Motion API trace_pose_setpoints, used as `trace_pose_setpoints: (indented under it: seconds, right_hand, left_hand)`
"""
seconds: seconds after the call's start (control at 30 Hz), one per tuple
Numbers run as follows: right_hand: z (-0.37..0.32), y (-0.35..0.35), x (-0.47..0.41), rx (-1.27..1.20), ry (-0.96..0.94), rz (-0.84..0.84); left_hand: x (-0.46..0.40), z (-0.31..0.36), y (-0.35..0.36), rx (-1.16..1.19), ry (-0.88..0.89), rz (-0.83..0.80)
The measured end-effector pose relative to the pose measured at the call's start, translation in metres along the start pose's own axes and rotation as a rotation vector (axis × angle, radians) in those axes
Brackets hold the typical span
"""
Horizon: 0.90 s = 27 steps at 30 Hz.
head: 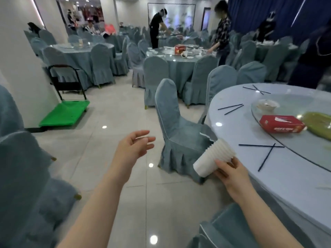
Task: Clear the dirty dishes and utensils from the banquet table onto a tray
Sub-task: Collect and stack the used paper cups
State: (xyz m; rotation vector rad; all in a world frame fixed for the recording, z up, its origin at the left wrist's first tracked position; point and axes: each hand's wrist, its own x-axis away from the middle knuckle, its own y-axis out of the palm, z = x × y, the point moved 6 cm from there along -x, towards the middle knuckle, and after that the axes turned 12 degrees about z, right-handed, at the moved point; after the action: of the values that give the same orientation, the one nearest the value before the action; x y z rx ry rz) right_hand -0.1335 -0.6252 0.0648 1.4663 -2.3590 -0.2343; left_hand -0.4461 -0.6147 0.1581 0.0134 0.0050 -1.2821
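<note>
My right hand [231, 171] grips a stack of white paper cups [214, 157], held on its side just off the edge of the round banquet table [250, 158]. Out over the floor, my left hand [133, 146] hangs with relaxed fingers and holds nothing. Dark chopsticks lie scattered on the table: a crossed pair [265, 152] near my right hand, another pair [232, 108] farther along the rim, and a third [257, 89] at the far side. A small dirty bowl [266, 104] sits on the glass turntable [286, 138].
A red tissue box [281, 124] and a yellow-green cloth [320, 124] lie on the turntable. Blue covered chairs [177, 126] ring the table. A green platform cart [66, 111] stands by the pillar at left. People work at other tables behind.
</note>
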Motion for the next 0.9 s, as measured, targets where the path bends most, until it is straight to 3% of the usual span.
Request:
trace_pose_setpoints:
  seconds: [0.6, 0.9]
  right_hand:
    - [0.001, -0.030, -0.259, 0.096, -0.101, 0.593]
    - [-0.040, -0.053, -0.365, 0.089, -0.183, 0.714]
  left_hand:
    - [-0.285, -0.061, 0.238, -0.121, -0.085, -0.481]
    - [-0.412, -0.094, 0.389, -0.143, -0.107, -0.695]
